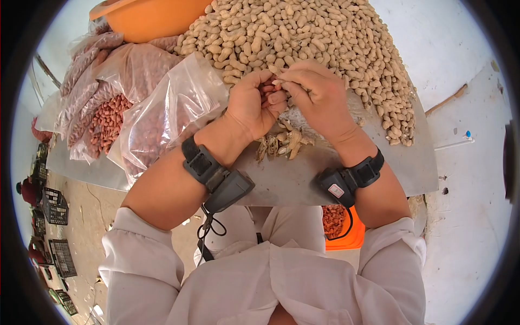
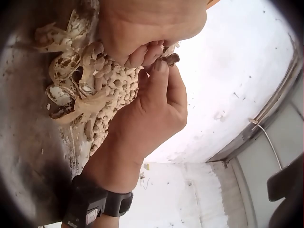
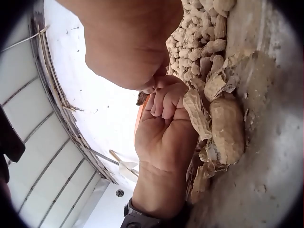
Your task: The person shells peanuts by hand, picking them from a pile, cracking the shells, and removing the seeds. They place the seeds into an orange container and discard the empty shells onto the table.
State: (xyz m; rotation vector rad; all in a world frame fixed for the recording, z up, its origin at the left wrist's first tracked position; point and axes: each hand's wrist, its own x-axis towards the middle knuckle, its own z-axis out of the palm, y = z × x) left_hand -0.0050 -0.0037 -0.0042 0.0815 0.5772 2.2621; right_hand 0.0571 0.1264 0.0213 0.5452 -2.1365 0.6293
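My left hand (image 1: 250, 105) is turned palm up, fingers curled round several red peanut kernels (image 1: 266, 88). Right against its fingertips, my right hand (image 1: 319, 97) pinches a small peanut shell (image 2: 172, 59) between thumb and forefinger. The shell's dark end sticks out past the fingertips in both wrist views. Seen from the right wrist, the left hand (image 3: 166, 135) has its fingers folded in, which hides the kernels. Below the hands lies a little heap of broken shells (image 1: 287, 142) on the metal tabletop (image 1: 271, 181).
Behind the hands rises a large pile of unshelled peanuts (image 1: 303, 32). Clear plastic bags (image 1: 146, 76) of red kernels lie at the left, beside an orange basin (image 1: 151, 19). Under the table edge stands an orange container (image 1: 355, 238) with reddish contents. Black crates (image 1: 55, 206) stand on the floor.
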